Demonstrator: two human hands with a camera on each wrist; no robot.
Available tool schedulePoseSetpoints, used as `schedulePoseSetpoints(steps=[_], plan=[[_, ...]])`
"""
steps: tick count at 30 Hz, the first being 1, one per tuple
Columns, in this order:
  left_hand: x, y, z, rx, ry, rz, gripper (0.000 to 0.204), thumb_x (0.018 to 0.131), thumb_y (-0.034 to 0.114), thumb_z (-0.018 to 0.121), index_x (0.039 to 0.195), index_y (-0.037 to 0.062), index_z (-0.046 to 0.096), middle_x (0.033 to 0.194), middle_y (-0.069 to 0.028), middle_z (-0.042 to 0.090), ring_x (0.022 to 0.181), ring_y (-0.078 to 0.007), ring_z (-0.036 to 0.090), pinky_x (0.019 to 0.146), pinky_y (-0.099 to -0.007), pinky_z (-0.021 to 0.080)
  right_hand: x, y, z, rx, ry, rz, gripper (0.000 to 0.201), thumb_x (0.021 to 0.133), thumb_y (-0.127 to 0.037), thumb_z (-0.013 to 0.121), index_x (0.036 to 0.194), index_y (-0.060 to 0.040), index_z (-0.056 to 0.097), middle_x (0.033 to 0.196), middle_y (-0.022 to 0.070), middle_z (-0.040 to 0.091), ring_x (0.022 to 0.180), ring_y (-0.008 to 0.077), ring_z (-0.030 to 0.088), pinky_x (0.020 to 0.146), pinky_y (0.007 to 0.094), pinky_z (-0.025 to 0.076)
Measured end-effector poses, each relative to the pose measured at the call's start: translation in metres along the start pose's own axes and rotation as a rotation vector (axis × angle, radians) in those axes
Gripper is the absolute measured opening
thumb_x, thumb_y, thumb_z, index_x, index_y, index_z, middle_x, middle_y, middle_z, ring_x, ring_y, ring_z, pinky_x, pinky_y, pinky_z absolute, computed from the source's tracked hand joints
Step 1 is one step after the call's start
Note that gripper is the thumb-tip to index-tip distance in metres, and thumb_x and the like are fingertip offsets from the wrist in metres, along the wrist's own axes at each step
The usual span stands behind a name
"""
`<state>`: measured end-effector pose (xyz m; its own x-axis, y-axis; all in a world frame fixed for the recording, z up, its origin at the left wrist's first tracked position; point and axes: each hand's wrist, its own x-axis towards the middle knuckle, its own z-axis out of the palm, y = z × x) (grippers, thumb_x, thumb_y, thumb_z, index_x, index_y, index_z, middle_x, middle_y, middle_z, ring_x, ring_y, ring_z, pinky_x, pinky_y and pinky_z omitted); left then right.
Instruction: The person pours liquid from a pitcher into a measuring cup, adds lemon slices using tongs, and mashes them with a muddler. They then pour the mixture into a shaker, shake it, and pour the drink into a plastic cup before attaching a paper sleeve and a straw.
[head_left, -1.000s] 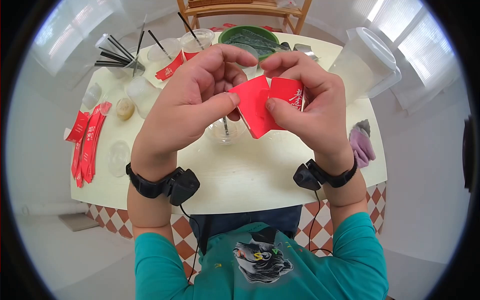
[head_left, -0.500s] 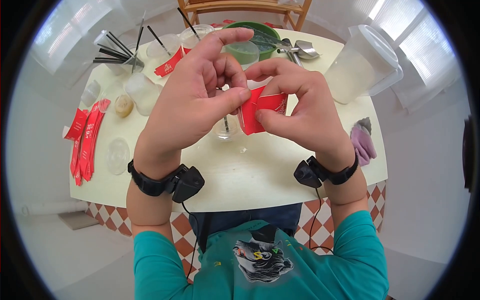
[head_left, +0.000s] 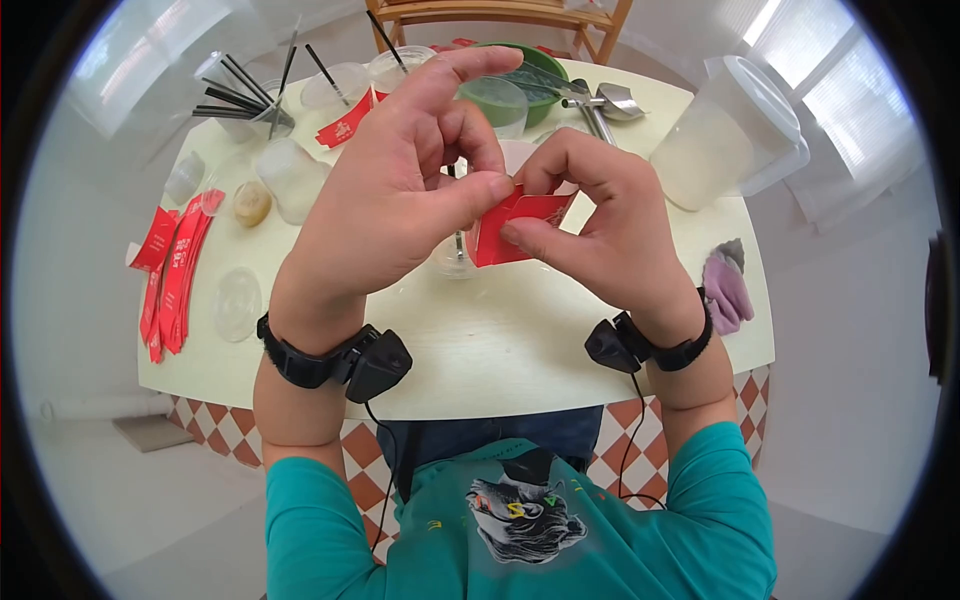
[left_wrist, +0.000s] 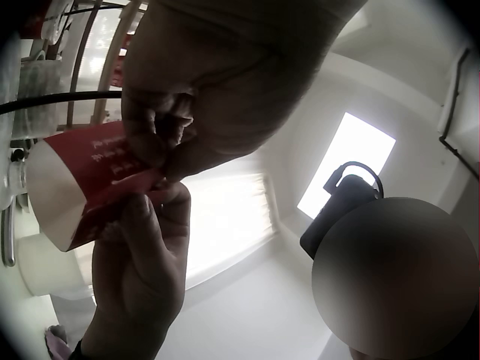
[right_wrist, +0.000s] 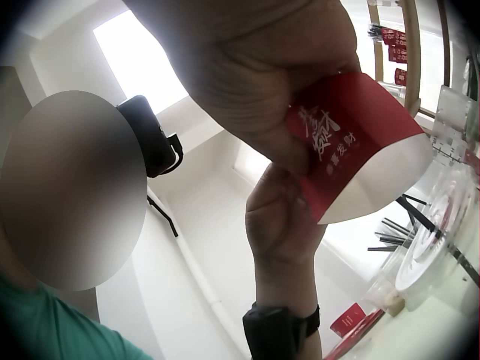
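Note:
A red paper cup sleeve (head_left: 492, 242) with white lettering is held up over the table between both hands. Its two ends meet, and its pale inside (right_wrist: 382, 178) shows as a rounded loop in the right wrist view. My left hand (head_left: 400, 195) pinches one end between thumb and fingers, with the index finger raised. My right hand (head_left: 612, 215) grips the other end, thumb on the near face and curled fingers behind. Beyond the sleeve, a clear plastic cup (head_left: 455, 268) with a black straw is partly hidden.
At left lie a stack of flat red sleeves (head_left: 178, 285) and a clear lid (head_left: 237, 304). Behind stand a holder of black straws (head_left: 240, 95), a green basin (head_left: 535, 105) and metal scoops (head_left: 615, 100). On the right are a large pitcher (head_left: 725, 135) and a purple cloth (head_left: 727, 290).
The sleeve's overlapping ends have turned and come closer in, its loop now rounder. My right hand shifted left and slightly down; my left index finger straightened upward.

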<state>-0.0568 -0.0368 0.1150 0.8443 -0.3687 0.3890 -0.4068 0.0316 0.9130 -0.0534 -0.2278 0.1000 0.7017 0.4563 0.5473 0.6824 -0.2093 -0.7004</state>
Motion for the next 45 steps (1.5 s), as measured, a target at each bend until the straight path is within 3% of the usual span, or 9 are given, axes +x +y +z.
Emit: schedulePoseSetpoints(steps=[5, 10, 11, 15, 26, 32, 36, 41, 45], plan=[[0.0, 0.0, -0.005, 0.035, -0.033, -0.028, 0.061, 0.08, 0.003, 0.063, 0.138, 0.0023, 0.042, 0.083, -0.0018, 0.058, 0.079, -0.0079, 0.056, 0.064, -0.0197, 0.045, 0.0, 0.006, -0.001, 0.066, -0.021, 0.017, 0.021, 0.071, -0.004, 0.072, 0.086, -0.002, 0.057, 0.078, 0.0045, 0.06, 0.072, 0.0133, 0.058, 0.067, 0.0253, 0.049], [0.002, -0.001, -0.013, 0.065, 0.153, 0.185, 0.059, 0.081, 0.027, 0.066, 0.132, 0.0024, 0.049, 0.118, -0.0104, 0.056, 0.116, -0.0194, 0.052, 0.085, -0.0295, 0.049, 0.0, 0.003, 0.002, 0.248, 0.105, -0.006, 0.025, 0.072, -0.002, 0.074, 0.09, -0.0014, 0.057, 0.085, 0.0033, 0.061, 0.08, 0.0104, 0.059, 0.072, 0.0249, 0.05], [0.002, 0.001, -0.016, 0.097, 0.141, 0.099, 0.075, 0.077, 0.045, 0.07, 0.134, 0.0026, 0.046, 0.124, -0.0115, 0.054, 0.118, -0.0212, 0.052, 0.088, -0.032, 0.049, -0.001, 0.001, 0.003, 0.343, 0.183, -0.019, 0.027, 0.072, -0.001, 0.074, 0.093, -0.0009, 0.057, 0.088, 0.0032, 0.061, 0.081, 0.0096, 0.059, 0.073, 0.0247, 0.05], [-0.003, 0.005, -0.007, 0.155, -0.005, -0.085, 0.103, 0.057, 0.049, 0.084, 0.139, 0.0065, 0.039, 0.129, -0.0114, 0.051, 0.122, -0.0238, 0.049, 0.095, -0.0391, 0.046, -0.003, 0.002, 0.003, 0.388, 0.128, -0.05, 0.031, 0.073, 0.0, 0.075, 0.098, 0.0, 0.057, 0.09, 0.0036, 0.061, 0.083, 0.0095, 0.06, 0.076, 0.0244, 0.05], [-0.016, 0.021, -0.005, 0.425, -0.041, 0.137, 0.103, 0.049, 0.037, 0.089, 0.137, 0.0055, 0.044, 0.13, -0.0106, 0.053, 0.123, -0.0236, 0.05, 0.099, -0.0377, 0.041, -0.009, -0.008, 0.007, 0.283, 0.191, -0.243, 0.025, 0.072, -0.003, 0.078, 0.092, 0.0003, 0.062, 0.086, 0.0056, 0.064, 0.075, 0.0125, 0.062, 0.069, 0.0239, 0.052], [-0.031, 0.035, 0.014, 0.538, -0.038, 0.139, 0.1, 0.048, 0.025, 0.089, 0.135, 0.0027, 0.045, 0.131, -0.0102, 0.052, 0.118, -0.0227, 0.053, 0.101, -0.0358, 0.041, -0.015, -0.024, 0.007, 0.259, 0.153, -0.46, 0.026, 0.069, -0.002, 0.079, 0.09, -0.0051, 0.063, 0.078, 0.0046, 0.063, 0.067, 0.023, 0.059, 0.079, 0.0371, 0.048], [-0.038, 0.046, -0.008, 0.571, 0.052, 0.209, 0.099, 0.052, 0.024, 0.089, 0.137, 0.0001, 0.042, 0.132, -0.0105, 0.052, 0.113, -0.0201, 0.057, 0.094, -0.0319, 0.046, -0.014, -0.014, 0.0, 0.249, 0.238, -0.553, 0.052, 0.067, -0.019, 0.084, 0.107, 0.0022, 0.058, 0.104, 0.0172, 0.061, 0.094, 0.0258, 0.059, 0.083, 0.0365, 0.047], [-0.039, 0.01, -0.075, 0.125, 0.352, 0.426, 0.092, 0.061, 0.016, 0.081, 0.14, 0.0024, 0.036, 0.13, -0.0129, 0.052, 0.117, -0.0238, 0.055, 0.096, -0.0365, 0.049, 0.003, 0.01, 0.003, -0.03, 0.107, -0.173, 0.066, 0.065, -0.031, 0.083, 0.115, -0.0005, 0.054, 0.115, 0.0162, 0.056, 0.107, 0.0295, 0.054, 0.094, 0.0373, 0.043], [-0.04, -0.041, -0.1, 0.05, 0.533, 0.187, 0.086, 0.068, 0.011, 0.077, 0.142, 0.0042, 0.033, 0.125, -0.0119, 0.053, 0.116, -0.0236, 0.055, 0.097, -0.0356, 0.049, 0.002, 0.033, 0.026, -0.242, -0.171, 0.013, 0.083, 0.058, -0.029, 0.087, 0.124, -0.0007, 0.046, 0.124, 0.0186, 0.048, 0.118, 0.0368, 0.045, 0.099, 0.0404, 0.041]])
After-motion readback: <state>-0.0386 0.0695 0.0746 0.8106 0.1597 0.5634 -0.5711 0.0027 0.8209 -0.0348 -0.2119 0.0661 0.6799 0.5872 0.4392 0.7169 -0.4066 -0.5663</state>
